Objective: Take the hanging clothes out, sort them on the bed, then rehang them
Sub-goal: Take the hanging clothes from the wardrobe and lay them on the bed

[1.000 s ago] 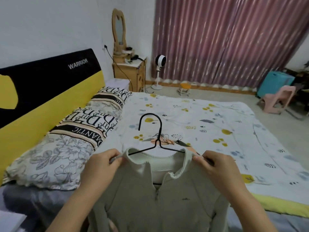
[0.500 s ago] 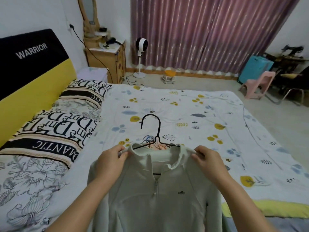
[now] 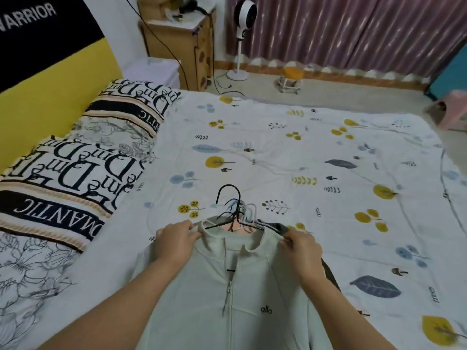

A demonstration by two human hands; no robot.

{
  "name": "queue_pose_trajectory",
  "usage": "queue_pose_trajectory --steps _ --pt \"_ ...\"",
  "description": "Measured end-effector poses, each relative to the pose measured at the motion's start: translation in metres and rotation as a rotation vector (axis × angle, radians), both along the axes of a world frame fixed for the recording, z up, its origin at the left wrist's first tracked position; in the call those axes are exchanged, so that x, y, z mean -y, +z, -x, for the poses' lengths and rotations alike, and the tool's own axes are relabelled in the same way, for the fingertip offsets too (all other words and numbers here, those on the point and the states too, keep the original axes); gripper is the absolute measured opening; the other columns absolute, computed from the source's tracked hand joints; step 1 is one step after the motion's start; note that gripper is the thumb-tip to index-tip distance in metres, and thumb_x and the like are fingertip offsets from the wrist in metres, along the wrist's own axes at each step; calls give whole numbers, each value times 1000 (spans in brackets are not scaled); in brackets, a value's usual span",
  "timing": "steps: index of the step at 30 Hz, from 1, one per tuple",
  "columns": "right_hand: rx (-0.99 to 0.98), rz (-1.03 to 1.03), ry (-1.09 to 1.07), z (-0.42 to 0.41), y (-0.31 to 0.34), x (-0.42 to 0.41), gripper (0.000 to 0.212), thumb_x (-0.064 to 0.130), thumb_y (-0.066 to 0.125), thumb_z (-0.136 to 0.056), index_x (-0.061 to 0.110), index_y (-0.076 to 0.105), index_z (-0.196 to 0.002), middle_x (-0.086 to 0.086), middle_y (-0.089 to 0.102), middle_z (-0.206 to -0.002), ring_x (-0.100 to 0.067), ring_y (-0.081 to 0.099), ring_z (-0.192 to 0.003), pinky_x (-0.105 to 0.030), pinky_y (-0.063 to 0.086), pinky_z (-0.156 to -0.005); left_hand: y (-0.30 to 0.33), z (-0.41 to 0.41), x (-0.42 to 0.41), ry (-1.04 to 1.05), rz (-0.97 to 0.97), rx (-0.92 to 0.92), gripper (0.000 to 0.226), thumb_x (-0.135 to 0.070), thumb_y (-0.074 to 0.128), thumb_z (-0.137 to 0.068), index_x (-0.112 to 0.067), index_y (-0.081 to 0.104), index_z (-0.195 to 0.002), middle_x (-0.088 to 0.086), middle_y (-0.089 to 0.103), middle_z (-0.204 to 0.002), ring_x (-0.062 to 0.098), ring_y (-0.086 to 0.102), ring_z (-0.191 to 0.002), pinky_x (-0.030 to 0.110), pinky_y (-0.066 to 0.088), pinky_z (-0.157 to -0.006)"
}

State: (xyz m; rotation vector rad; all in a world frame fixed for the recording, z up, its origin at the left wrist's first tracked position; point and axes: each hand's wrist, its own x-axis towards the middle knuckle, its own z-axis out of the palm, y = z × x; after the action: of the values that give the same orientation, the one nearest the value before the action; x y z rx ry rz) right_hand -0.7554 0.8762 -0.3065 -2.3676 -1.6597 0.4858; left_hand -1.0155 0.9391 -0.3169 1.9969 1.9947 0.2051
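Both hands, left hand [image 3: 175, 239] and right hand [image 3: 302, 245], pinch the pale jacket's [image 3: 235, 294] shoulders between them.

This is a home bedroom. A bed [image 3: 290, 147] with a leaf-print sheet fills the middle, lettered pillows [image 3: 83, 173] line its left, and far off stand a wooden bedside cabinet [image 3: 187, 44], a pedestal fan [image 3: 243, 24] and purplish curtains [image 3: 353, 31]; the pink thing at far right may be a chair.

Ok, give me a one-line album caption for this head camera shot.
Both hands, left and right, hold a pale zip-up jacket by its shoulders on a black hanger over the patterned bedsheet.
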Motion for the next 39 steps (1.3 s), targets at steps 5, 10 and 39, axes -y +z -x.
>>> queue_pose_trajectory --steps 5,10,39 --pt "147 79 90 12 -54 -8 26 15 49 -79 8 64 -99 -16 64 -96 -38 62 -87 -41 49 -67 -61 -16 -8 -4 61 -209 33 -36 46 -94 -18 53 -121 4 55 -121 23 48 -115 35 35 -94" --pt "15 405 168 30 -108 17 54 34 25 -80 11 48 -123 -23 54 -126 -39 54 -116 -50 47 -92 -106 -16 37 -171 15 -222 36 -29 75 -68 -14 67 -100 10 68 -106 27 64 -96 39 44 -84" --pt "8 374 528 193 123 152 43 30 43 -96 14 41 -136 -9 47 -138 -27 45 -126 -35 41 -100 120 123 223 -2 343 167 40 -38 44 -95 -20 48 -130 2 54 -128 17 51 -115 25 40 -93"
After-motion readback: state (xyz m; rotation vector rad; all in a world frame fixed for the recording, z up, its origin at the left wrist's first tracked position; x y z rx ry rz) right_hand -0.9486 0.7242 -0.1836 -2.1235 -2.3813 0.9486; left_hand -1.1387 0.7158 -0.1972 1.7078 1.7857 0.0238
